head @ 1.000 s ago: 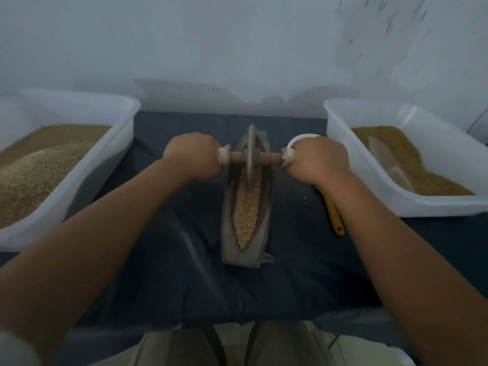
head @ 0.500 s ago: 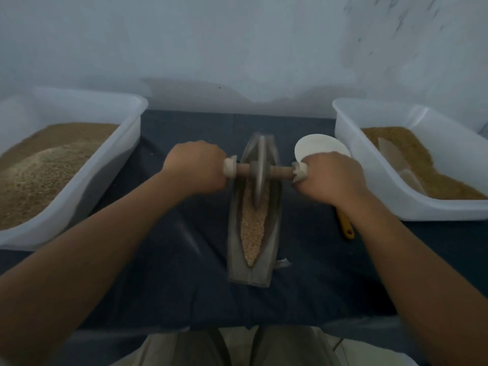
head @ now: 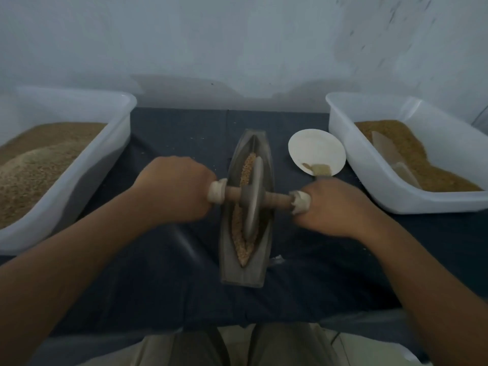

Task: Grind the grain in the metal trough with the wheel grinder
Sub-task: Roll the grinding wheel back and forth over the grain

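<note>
Both fists closed: left hand [head: 174, 188], right hand [head: 335, 207] grip wooden axle ends of grey disc wheel grinder [head: 252, 196], set in boat-shaped metal trough [head: 232, 260]; tan grain [head: 239, 228] lines groove.

left grip [head: 174, 192], right grip [head: 336, 207] hide axle [head: 276, 198] ends (wheel [head: 250, 204] blurred).

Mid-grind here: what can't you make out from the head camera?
Head view only:
Handle ends of the wheel grinder: hidden inside the left hand and right hand.
The grain under the wheel: covered by it; fineness too blurred to judge.
The brush on the white plate: handle hidden behind the right hand.
The left bin: cut off by the left edge.
</note>
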`<state>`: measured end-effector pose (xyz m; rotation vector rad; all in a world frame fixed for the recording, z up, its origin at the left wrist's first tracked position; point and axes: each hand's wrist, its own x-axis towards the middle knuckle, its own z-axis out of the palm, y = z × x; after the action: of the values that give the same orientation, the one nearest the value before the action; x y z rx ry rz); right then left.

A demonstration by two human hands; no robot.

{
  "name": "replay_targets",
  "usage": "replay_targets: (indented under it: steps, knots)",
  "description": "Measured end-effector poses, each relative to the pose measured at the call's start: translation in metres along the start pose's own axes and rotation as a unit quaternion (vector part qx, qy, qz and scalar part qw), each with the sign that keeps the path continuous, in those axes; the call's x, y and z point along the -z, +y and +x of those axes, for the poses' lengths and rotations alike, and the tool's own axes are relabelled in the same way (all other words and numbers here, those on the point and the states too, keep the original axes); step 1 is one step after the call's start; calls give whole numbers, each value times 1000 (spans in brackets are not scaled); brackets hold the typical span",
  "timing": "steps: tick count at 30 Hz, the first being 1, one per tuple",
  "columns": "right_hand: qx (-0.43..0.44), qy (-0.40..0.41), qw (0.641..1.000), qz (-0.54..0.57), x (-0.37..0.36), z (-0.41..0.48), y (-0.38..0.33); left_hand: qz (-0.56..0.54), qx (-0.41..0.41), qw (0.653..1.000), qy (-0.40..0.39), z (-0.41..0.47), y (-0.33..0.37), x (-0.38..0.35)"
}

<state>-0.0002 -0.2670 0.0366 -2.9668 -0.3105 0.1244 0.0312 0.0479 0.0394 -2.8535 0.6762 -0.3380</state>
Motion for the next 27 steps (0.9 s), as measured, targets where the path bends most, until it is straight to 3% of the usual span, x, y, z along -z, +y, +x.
replay_targets:
  steps: [4,7,9,12,14,18,27]
  knots:
    - [-44,111,991,-64,4,63,7,-22,83,996,-1,62,-4,-11]
    - [-53,150,982,-98,8,87,8,-58,99,993,-9,83,-7,-14]
    - [-44,135,985,-98,11,80,5,-78,87,992,-37,73,-7,-11]
    - [-9,20,997,-70,14,44,1,-84,45,993,-74,31,-4,-5]
    - [12,-8,999,-50,14,15,-2,-76,17,995,-62,1,-4,-2]
    - [20,27,999,-33,8,0,-5,-43,9,999,-32,-12,-3,-7]
    - [-45,160,979,-116,14,90,1,-71,100,992,-8,90,-13,-16]
